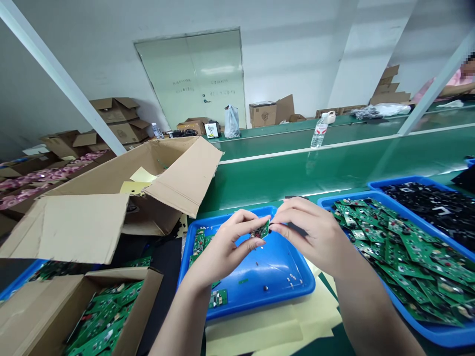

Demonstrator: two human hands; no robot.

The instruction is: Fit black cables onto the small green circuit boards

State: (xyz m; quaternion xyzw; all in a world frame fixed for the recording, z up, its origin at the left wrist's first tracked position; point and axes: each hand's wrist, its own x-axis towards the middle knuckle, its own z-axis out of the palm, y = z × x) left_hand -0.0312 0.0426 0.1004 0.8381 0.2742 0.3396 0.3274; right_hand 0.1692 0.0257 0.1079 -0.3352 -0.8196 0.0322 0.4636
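Above a blue tray (260,301), my left hand (232,244) pinches a small green circuit board (264,230) between thumb and fingers. My right hand (309,227) is at the board's right edge, its thumb and fingertips closed on a small dark piece too tiny to identify. Several green boards (218,297) lie along the left side of the tray, with small white and dark bits scattered on its floor.
At the right, a blue tray (441,338) holds piled green boards, with a tray of black parts (434,207) behind. Cardboard boxes (185,183) stand left. A bottle (319,131) stands beyond; a person (454,84) sits far right.
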